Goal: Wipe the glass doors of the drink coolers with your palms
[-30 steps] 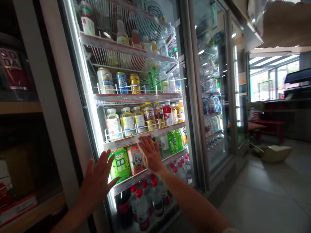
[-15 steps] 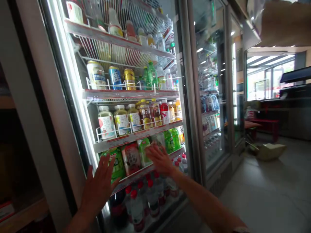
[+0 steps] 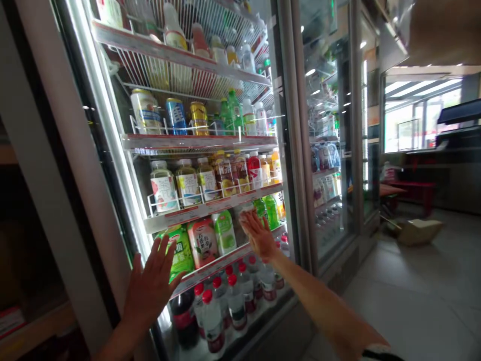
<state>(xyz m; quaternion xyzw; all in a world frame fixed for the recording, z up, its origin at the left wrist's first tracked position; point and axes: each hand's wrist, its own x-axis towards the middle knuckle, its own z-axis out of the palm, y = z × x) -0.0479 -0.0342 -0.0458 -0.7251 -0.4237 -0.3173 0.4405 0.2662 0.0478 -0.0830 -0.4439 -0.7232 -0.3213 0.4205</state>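
A lit glass-front fridge holds drinks on several shelves. My left hand [image 3: 150,281] is raised at the lower left with fingers spread and nothing in it, in front of a green carton-like pack [image 3: 180,250]. My right hand [image 3: 259,233], palm towards the glass and fingers extended, is near the lower shelf, just left of green bottles [image 3: 271,210]; whether it touches the glass I cannot tell. Between my hands stand a pink pack [image 3: 203,241] and a light green bottle [image 3: 224,230]. Red-capped bottles [image 3: 236,301] fill the bottom.
The shelf above holds tea bottles [image 3: 188,184], and cans [image 3: 176,116] stand higher up. More glass-door fridges [image 3: 326,150] continue to the right. A cardboard box [image 3: 419,232] lies on the tiled floor [image 3: 406,291]; a red bench [image 3: 417,188] is behind it.
My right hand has moved to the right across the fridge front, uncovering more of the light green bottle. My left hand has hardly moved.
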